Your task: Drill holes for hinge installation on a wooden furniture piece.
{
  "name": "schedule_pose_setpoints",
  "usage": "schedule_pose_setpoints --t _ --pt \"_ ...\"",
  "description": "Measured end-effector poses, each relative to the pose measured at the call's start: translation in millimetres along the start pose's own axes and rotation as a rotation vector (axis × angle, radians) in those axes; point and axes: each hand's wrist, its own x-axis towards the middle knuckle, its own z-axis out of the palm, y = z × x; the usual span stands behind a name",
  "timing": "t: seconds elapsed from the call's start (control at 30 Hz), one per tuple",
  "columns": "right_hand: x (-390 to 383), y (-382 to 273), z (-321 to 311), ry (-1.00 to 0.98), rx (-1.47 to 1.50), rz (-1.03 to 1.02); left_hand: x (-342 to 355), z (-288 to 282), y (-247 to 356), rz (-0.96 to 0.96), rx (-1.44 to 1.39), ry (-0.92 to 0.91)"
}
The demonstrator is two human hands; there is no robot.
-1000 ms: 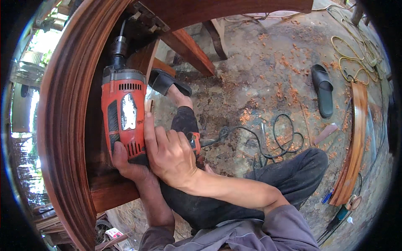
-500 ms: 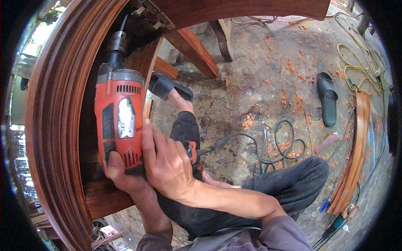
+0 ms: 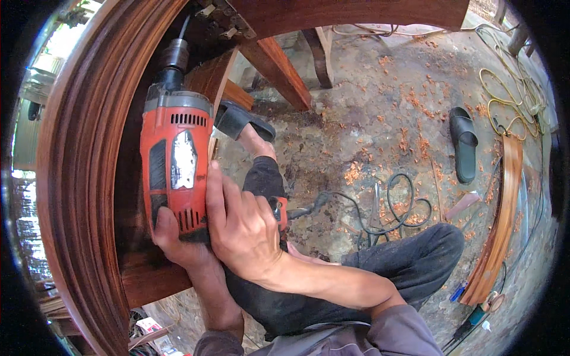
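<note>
A red and black corded drill (image 3: 175, 151) points up along the inside of dark, moulded woodwork (image 3: 89, 178). Its thin bit reaches up beside a metal fitting (image 3: 231, 26) at the top; whether it touches is unclear. My left hand (image 3: 181, 240) grips the lower end of the drill, thumb on its black left side. My right hand (image 3: 243, 231) wraps over the drill's right side and handle, fingers pointing up along the red body.
Wood shavings cover the concrete floor (image 3: 332, 142). Cables (image 3: 404, 202) loop at the right, near a loose sandal (image 3: 463, 145) and curved wooden strips (image 3: 493, 219) with tools at their lower end. A sandalled foot (image 3: 255, 142) rests below the frame's wooden legs (image 3: 279, 77).
The drill and both hands first shifted left, then slightly back right and a little upward. The floor's contents appear lower and farther right as the view moves. Both hands keep their grip.
</note>
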Motion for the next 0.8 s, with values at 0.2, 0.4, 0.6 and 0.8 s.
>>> schedule_pose_setpoints --t 0.2,0.4,0.6,0.8 --pt "-0.2 -0.2 -1.8 -0.032 -0.03 0.007 -0.9 11.0 1.8 -0.041 -0.06 0.005" --pt "1.4 0.0 1.3 0.016 -0.001 0.001 -5.5 17.0 4.3 -0.037 -0.031 0.086" --pt "-1.0 -0.7 -0.2 -0.064 -0.035 0.011 2.2 10.4 -1.0 -0.028 -0.095 0.019" --pt "-4.7 11.7 12.3 0.003 0.064 0.025 0.0 8.2 -12.8 0.114 0.078 -0.068"
